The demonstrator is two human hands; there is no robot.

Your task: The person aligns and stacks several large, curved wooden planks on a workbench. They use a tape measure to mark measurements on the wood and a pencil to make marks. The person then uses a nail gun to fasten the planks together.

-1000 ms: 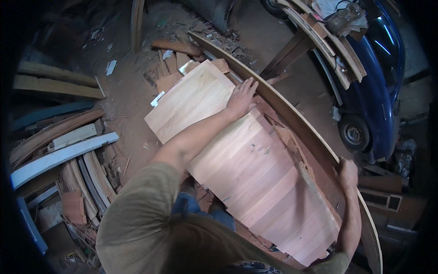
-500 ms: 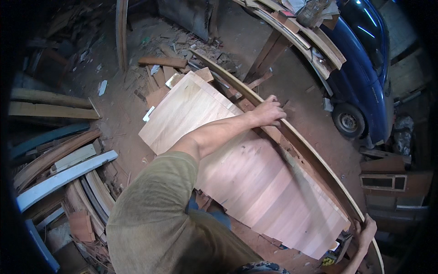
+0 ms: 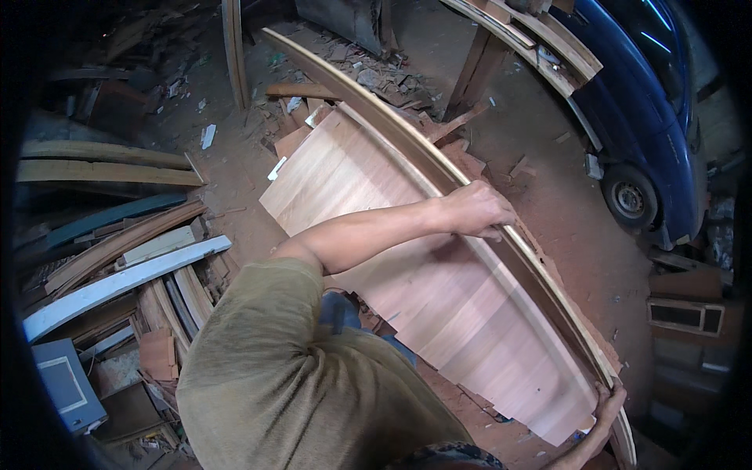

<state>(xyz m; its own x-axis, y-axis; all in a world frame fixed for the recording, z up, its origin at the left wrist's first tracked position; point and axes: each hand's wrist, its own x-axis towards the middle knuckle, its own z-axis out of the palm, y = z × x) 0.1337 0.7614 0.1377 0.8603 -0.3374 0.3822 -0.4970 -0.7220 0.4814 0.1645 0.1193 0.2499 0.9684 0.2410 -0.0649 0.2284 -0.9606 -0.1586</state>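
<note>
A long, narrow wooden board (image 3: 356, 95) stands on its edge and runs diagonally from the far left to the near right. My left hand (image 3: 475, 210) is closed over the upper edge of this board near its middle, the arm reaching across the panel. Close to its near end, my right hand (image 3: 607, 403) grips the board too, fingers around the edge. Beneath lies a wide panel (image 3: 439, 313) of pale pinkish wood, made of joined strips with a stepped near edge. The board is along and partly above the panel's far right side; whether they touch I cannot tell.
Planks and curved offcuts, among them a white plank (image 3: 129, 286), lie piled at the left. Wood scraps (image 3: 384, 82) litter the floor beyond the panel. A blue car (image 3: 650, 117) stands at the far right, beside a rack of boards (image 3: 576, 66).
The board has come up and toward me, and its far end now reaches further to the far left. Both hands moved with it, still gripping. The view has shifted slightly.
</note>
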